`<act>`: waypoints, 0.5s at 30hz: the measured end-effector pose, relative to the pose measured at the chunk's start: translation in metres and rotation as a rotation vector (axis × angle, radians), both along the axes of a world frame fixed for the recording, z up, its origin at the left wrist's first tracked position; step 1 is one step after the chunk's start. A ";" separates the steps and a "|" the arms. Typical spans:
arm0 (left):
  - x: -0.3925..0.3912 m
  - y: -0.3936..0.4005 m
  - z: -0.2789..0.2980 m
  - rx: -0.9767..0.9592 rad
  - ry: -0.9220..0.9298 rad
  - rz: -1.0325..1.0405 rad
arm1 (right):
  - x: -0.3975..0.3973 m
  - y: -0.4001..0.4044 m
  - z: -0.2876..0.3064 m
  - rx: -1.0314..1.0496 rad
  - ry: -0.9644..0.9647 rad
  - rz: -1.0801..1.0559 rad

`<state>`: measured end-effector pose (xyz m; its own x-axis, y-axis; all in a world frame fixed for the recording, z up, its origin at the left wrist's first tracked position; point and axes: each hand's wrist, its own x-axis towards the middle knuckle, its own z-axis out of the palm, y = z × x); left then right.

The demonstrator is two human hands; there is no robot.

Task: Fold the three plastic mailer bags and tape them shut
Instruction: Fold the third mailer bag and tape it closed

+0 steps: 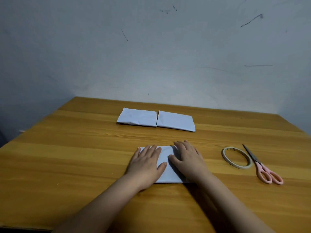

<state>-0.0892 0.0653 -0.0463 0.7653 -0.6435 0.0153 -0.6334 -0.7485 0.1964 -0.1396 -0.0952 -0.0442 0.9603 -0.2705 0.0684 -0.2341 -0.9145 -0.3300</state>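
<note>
White plastic lies flat under both palms: the third mailer bag (165, 165), already folded into a small rectangle, sits on the wooden table (67, 157) directly in front of the person. The left hand (146, 163) presses on its left half and the right hand (187, 158) on its right half, fingers (151, 149) straight and lying close together, thumbs angled inward toward the bare strip of bag between them. Neither hand pinches anything; they simply hold the fold down.

At about twelve o'clock from the hands, well apart toward the wall, two more folded bags lie side by side: the left folded bag (138, 117) and the right folded bag (175, 121), edges nearly touching (whether tape is on them is too small to tell).

My reading is that the folding of the last bag is being flattened and taping comes next. The tape roll (237, 158) lies at roughly three o'clock from the right hand, with the pink-handled scissors (262, 167) just beside it further right. The next move probably calls for one hand to keep the fold pinned while the right reaches for the roll, since slick plastic is likely to spring open if released.
</note>
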 end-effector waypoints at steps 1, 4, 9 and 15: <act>0.000 0.001 -0.003 -0.002 -0.018 -0.005 | 0.004 0.000 0.004 -0.009 0.001 0.010; 0.002 0.005 -0.002 0.019 -0.042 -0.011 | 0.014 -0.006 0.013 0.019 0.038 0.003; 0.006 0.005 0.008 0.088 0.100 -0.077 | 0.029 -0.015 0.021 0.010 0.149 0.055; 0.024 0.013 0.005 -0.098 0.201 0.157 | 0.047 -0.031 0.045 0.119 0.367 0.151</act>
